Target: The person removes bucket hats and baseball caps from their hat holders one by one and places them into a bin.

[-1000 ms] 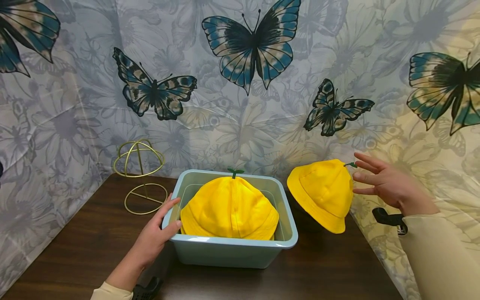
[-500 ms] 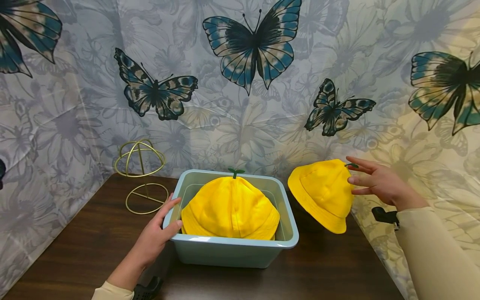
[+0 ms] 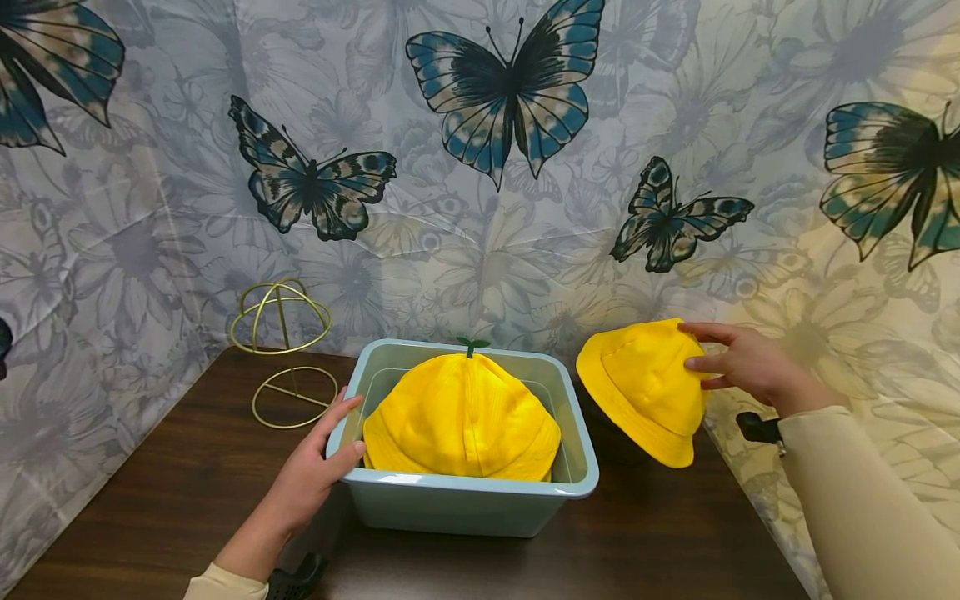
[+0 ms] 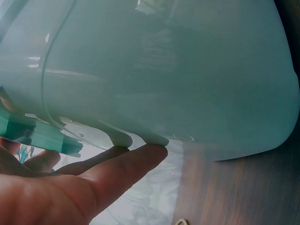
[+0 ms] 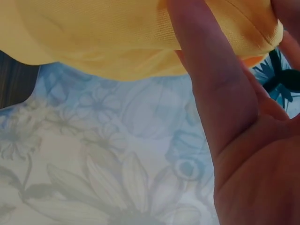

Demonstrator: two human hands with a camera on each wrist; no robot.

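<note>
In the head view a pale blue-green plastic basin stands on the table with a yellow bucket hat inside, a green sprout on top. My left hand grips its left rim, thumb and forefinger over the edge. The left wrist view shows other fingers against the outer wall. To the right a second yellow bucket hat sits tilted. My right hand reaches round its crown, fingers fairly straight and spread at the cloth; this hat's sprout is hidden in the head view.
A gold wire hat stand is behind and left of the basin on the dark wooden table. A butterfly-print cloth hangs close behind the table and along its right side.
My right hand has moved left, from beside the sprout onto the crown of the right hat. That hat, the basin and my left hand stay in place.
</note>
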